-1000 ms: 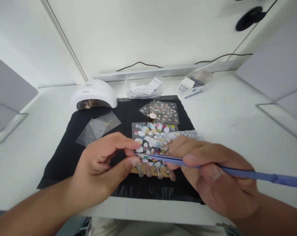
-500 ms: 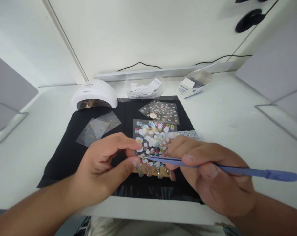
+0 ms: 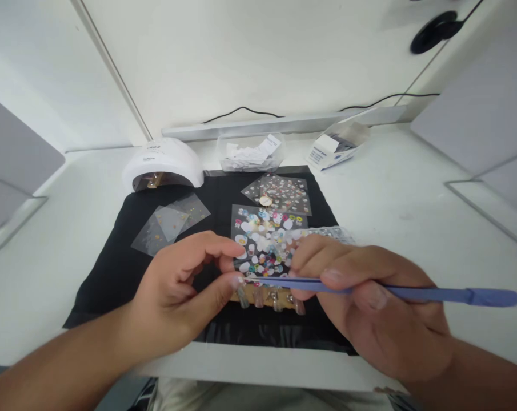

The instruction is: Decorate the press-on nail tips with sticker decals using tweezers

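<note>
My left hand (image 3: 185, 291) is pinched, thumb and forefinger closed at the left edge of a clear sticker sheet (image 3: 264, 240) covered with small coloured and white stickers. My right hand (image 3: 369, 302) is closed round blue tweezers (image 3: 412, 293), whose tips point left and meet the sheet's lower left corner beside my left thumb. Just below the tips lies a wooden strip (image 3: 267, 298) with several clear nail tips on it. All this rests on a black mat (image 3: 112, 268).
A white nail lamp (image 3: 164, 165) stands at the mat's back left. More sticker sheets (image 3: 281, 194) and clear films (image 3: 170, 222) lie on the mat. A clear tub of paper slips (image 3: 249, 154) and a white and blue box (image 3: 335, 145) sit behind.
The tweezers have levelled out and their tips have dropped slightly toward the sheet's lower corner. Both hands otherwise stay in place.
</note>
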`<state>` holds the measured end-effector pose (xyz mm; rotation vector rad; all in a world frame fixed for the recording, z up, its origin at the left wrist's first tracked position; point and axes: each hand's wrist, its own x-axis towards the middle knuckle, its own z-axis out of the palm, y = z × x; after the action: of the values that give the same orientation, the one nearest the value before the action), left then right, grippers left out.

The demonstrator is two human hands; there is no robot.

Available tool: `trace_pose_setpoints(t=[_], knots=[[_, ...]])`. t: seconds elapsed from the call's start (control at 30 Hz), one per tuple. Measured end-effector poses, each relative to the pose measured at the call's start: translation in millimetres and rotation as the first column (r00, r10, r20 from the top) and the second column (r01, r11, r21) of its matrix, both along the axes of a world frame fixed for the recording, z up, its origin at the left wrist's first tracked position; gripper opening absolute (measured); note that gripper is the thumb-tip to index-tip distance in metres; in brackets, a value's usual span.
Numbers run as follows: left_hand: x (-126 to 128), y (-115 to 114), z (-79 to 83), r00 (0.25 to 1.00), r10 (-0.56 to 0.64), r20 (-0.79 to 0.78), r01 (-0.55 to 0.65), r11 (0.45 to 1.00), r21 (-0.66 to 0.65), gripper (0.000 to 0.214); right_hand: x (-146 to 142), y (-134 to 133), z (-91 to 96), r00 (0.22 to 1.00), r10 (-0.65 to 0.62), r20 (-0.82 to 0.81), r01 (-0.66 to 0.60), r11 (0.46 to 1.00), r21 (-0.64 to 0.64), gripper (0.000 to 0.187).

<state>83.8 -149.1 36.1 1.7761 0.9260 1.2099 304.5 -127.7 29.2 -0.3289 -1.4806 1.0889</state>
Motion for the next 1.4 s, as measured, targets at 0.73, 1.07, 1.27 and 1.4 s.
trace_pose_setpoints(t=[0.73, 1.07, 1.27, 1.4], knots=[[-64.5, 79.7, 8.5, 0.953, 0.039, -0.299, -0.181, 0.869, -0.461, 0.044, 6.9, 28.5, -0.3, 0.997, 0.074, 0.027, -0.061, 0.941, -0.333, 0.017], [-73.1, 77.9, 0.8, 0.735, 0.210, -0.645, -0.359, 0.927, -0.107, 0.040, 3.3, 33.8, -6.4, 0.991, 0.102, 0.087, -0.067, 0.938, -0.339, 0.016], [-48.5, 53.1, 17.9, 0.720, -0.213, -0.660, 0.200, 0.975, -0.098, 0.015, 3.9, 34.4, -9.4, 0.986, 0.131, 0.107, -0.085, 0.930, -0.357, 0.016], [-34.8, 40.4, 18.6, 0.617, -0.264, -0.741, 0.278, 0.954, -0.108, 0.025, 3.0, 34.8, -10.1, 0.985, 0.144, 0.095, -0.100, 0.925, -0.366, 0.013]])
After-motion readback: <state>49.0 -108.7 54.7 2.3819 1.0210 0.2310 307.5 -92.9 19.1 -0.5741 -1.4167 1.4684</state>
